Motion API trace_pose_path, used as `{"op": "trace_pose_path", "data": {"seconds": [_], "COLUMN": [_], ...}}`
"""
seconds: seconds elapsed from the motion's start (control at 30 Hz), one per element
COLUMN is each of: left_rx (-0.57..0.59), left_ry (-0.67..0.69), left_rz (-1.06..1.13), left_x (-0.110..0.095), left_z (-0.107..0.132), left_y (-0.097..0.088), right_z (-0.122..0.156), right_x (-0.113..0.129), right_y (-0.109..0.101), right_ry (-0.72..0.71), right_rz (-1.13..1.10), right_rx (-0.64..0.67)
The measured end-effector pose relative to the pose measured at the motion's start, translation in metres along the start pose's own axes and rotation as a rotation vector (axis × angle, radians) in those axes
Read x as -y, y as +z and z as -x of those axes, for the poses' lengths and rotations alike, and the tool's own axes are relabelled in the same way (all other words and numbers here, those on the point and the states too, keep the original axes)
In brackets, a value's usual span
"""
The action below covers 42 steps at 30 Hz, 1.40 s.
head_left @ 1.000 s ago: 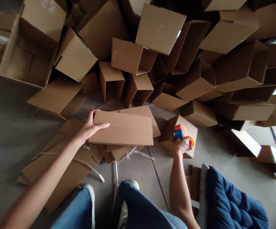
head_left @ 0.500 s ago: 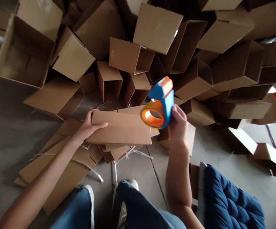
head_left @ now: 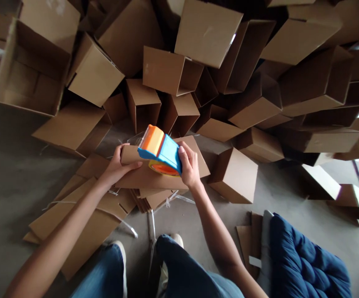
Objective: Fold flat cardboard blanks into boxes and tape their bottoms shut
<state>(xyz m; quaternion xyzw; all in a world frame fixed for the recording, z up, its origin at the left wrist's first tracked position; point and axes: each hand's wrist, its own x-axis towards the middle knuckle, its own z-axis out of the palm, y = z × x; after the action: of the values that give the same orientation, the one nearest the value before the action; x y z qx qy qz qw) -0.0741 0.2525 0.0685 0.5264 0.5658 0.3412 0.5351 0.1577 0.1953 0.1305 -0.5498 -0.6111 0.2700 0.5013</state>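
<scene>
My left hand (head_left: 117, 164) grips the left end of a folded brown cardboard box (head_left: 142, 176), thumb on top and fingers wrapped round its edge. My right hand (head_left: 189, 165) is closed on a blue and orange tape dispenser (head_left: 159, 150) and holds it down on the top of that box, close to my left hand. An orange tape roll shows under the dispenser. The box is held above a stack of flat cardboard sheets (head_left: 88, 203) on the grey floor.
A big heap of assembled brown boxes (head_left: 204, 37) fills the far side; one small box (head_left: 237, 176) stands just right of my hands. A blue cushion (head_left: 303, 260) lies at lower right. White strapping bands (head_left: 150, 219) trail on the floor by my jeans and shoes.
My right hand lifted the tape dispenser off the floor at the right and carried it left onto the folded box. My left hand kept its hold on the box.
</scene>
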Motion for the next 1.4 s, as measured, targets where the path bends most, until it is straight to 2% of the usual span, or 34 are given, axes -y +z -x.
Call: {"op": "trace_pose_path", "data": {"seconds": [0.13,0.2,0.27,0.33,0.43,0.53,0.63,0.77,0.97,1.2,1.4], "left_rx": [-0.086,-0.153,-0.171,-0.082,0.148,0.3,0.361,0.316,0.257,0.164,0.127], "left_ry": [0.143,0.227,0.284,0.258,0.137,0.078,0.055,0.048,0.039,0.068,0.057], "left_rz": [-0.077,-0.022,0.103,0.241,0.325,0.335,0.378,0.49,0.615,0.532,0.497], "left_x": [-0.001,-0.006,-0.016,-0.029,-0.046,-0.054,-0.055,-0.056,-0.063,-0.06,-0.052], "left_z": [0.002,0.004,0.009,0.016,0.029,0.04,0.046,0.048,0.05,0.051,0.047], "left_y": [-0.006,-0.014,-0.022,-0.028,-0.029,-0.019,-0.005,0.01,0.016,0.024,0.02], "right_z": [0.0,0.0,-0.001,0.0,0.001,0.002,0.003,0.004,0.004,0.005,0.005], "right_x": [-0.005,-0.005,-0.004,-0.003,-0.001,0.0,0.003,0.006,0.006,0.006,0.007], "right_y": [-0.007,-0.009,-0.009,-0.01,-0.01,-0.011,-0.011,-0.011,-0.01,-0.011,-0.011], "right_ry": [-0.006,-0.022,-0.051,-0.076,-0.086,-0.096,-0.114,-0.11,-0.158,-0.121,-0.121], "right_rz": [0.013,0.012,0.002,0.003,0.026,0.038,0.037,0.059,0.03,0.067,0.075], "right_rx": [0.044,0.072,0.097,0.107,0.111,0.12,0.121,0.12,0.114,0.121,0.13]}}
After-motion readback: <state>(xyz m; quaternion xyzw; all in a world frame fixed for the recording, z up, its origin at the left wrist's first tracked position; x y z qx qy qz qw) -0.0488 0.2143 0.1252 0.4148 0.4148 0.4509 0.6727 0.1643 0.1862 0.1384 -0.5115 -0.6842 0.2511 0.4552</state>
